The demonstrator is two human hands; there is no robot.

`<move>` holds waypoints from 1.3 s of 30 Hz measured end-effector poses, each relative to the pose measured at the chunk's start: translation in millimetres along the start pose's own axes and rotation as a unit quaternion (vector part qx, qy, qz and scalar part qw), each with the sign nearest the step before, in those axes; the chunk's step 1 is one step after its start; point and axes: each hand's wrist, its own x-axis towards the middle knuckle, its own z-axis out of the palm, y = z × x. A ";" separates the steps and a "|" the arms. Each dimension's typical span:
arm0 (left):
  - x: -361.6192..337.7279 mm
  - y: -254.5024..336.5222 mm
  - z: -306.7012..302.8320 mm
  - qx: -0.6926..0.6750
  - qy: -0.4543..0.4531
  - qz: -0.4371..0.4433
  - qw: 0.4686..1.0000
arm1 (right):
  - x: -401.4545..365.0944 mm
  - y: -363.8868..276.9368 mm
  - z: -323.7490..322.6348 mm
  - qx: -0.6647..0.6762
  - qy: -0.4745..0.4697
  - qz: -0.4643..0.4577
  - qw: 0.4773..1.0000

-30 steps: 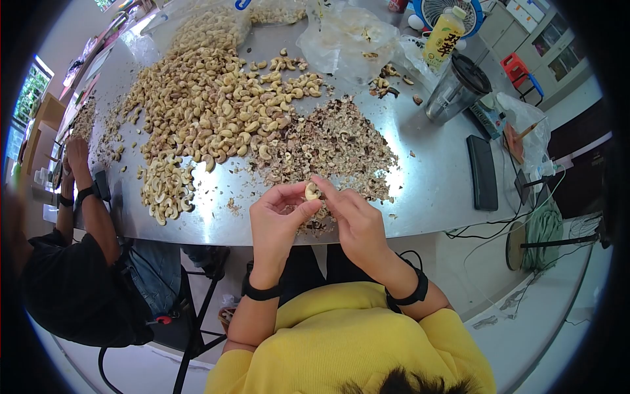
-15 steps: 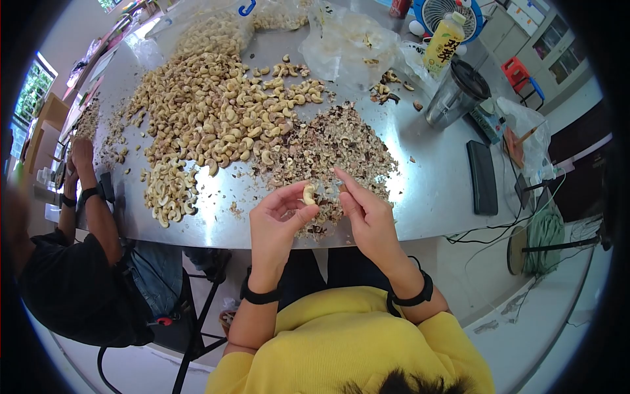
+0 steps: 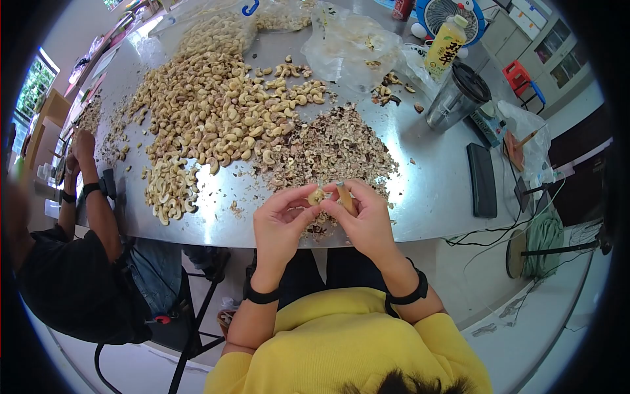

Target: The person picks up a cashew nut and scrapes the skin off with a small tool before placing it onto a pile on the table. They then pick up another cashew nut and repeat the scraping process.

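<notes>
My left hand (image 3: 282, 220) is closed, pinching a pale cashew nut (image 3: 316, 196) between thumb and fingertips. Close against it, my right hand (image 3: 364, 217) grips a short wooden-handled tool (image 3: 346, 199); its working end cannot be made out. The thumbs of both hands meet near the nut. Beneath and beyond them spreads a heap of brown skin flakes and broken bits (image 3: 341, 144). A large pile of cashews (image 3: 203, 98) lies farther left, and a smaller group of paler cashews (image 3: 169, 190) sits nearer the table edge.
Clear plastic bags (image 3: 354, 49) lie at the back of the metal table (image 3: 426, 210). On the right are a lidded tumbler (image 3: 453, 102), a yellow-labelled bottle (image 3: 446, 47), a fan (image 3: 430, 14), a phone (image 3: 482, 180) and cables. A co-worker in black (image 3: 79, 289) sits at left.
My right hand has moved left to meet my left hand, and the wooden handle now shows plainly. The cashew has turned in my left fingers.
</notes>
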 end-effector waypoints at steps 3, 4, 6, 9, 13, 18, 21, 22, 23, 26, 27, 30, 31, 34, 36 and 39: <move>-0.2 1.1 0.3 0.011 -0.006 0.004 1.000 | 1.8 -0.9 0.0 -0.016 -0.004 0.003 1.000; -0.6 4.3 1.1 0.007 -0.003 0.003 1.000 | 1.7 -1.3 -0.3 -0.003 -0.008 0.016 1.000; -0.5 6.1 0.9 0.002 0.003 0.002 1.000 | 1.4 -3.2 -1.0 0.028 -0.017 0.048 0.998; 0.0 5.6 0.0 -0.002 0.006 0.004 1.000 | 1.3 -8.0 -3.6 0.072 -0.027 0.101 0.992; -0.6 5.4 0.5 -0.006 0.006 0.012 1.000 | 2.4 -9.8 -6.3 0.108 -0.040 0.124 0.986; -2.7 5.1 1.1 0.003 0.019 0.022 1.000 | 1.0 -4.7 -8.7 0.123 -0.054 0.137 0.981; -2.6 4.3 1.6 0.018 0.027 0.034 0.999 | 1.2 -4.4 -8.5 0.139 -0.053 0.135 0.980; -2.7 3.0 2.1 0.029 0.030 0.041 0.998 | 0.6 -4.0 -7.6 0.164 -0.053 0.143 0.975; -2.3 2.0 2.3 0.041 0.033 0.049 0.997 | 0.6 -4.5 -6.5 0.190 -0.053 0.150 0.969; -2.1 1.6 3.6 0.042 0.011 0.044 0.998 | 0.1 -4.8 -6.2 0.163 -0.032 0.162 0.973; -2.0 -1.9 1.9 0.029 -0.003 0.048 0.998 | 0.1 -3.5 -6.0 0.158 -0.026 0.168 0.973; -0.7 0.7 1.0 0.030 -0.028 0.076 0.996 | 0.0 -5.0 -7.6 0.272 -0.037 0.180 0.945; -0.4 2.6 0.7 0.012 -0.033 0.072 0.997 | -0.3 -6.4 -7.5 0.283 -0.037 0.178 0.942; -1.9 4.4 1.3 -0.040 -0.048 0.034 0.997 | -2.7 -7.5 -8.9 0.300 -0.034 0.174 0.937; -3.7 7.6 2.6 -0.056 -0.038 -0.002 0.998 | -3.6 -10.4 -9.6 0.275 -0.033 0.170 0.946; -5.0 8.4 4.1 -0.063 -0.023 -0.013 0.998 | -4.3 -12.3 -11.0 0.259 -0.039 0.163 0.951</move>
